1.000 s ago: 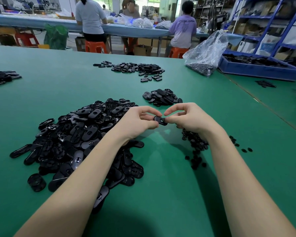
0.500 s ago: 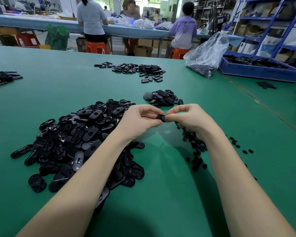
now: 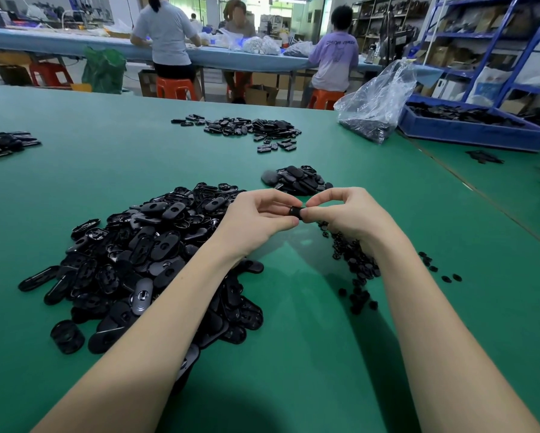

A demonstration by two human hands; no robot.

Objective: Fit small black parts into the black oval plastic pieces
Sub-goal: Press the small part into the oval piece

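My left hand (image 3: 256, 217) and my right hand (image 3: 349, 214) meet fingertip to fingertip above the green table, both pinching one black oval piece (image 3: 296, 211), mostly hidden by the fingers. Whether a small part sits in it cannot be seen. A big heap of black oval pieces (image 3: 143, 260) lies under and left of my left forearm. Beneath my right wrist lies a loose scatter of small black parts (image 3: 356, 270). A small separate pile of oval pieces (image 3: 296, 179) rests just beyond my hands.
Further back lies another spread of black pieces (image 3: 250, 128), and a small group (image 3: 3, 143) at the left edge. A clear plastic bag (image 3: 378, 101) and a blue tray (image 3: 468, 132) stand at the back right. Three people work at a far table.
The two hands have closed together on the oval piece; the gap between the fingertips has shrunk and less of the piece shows.
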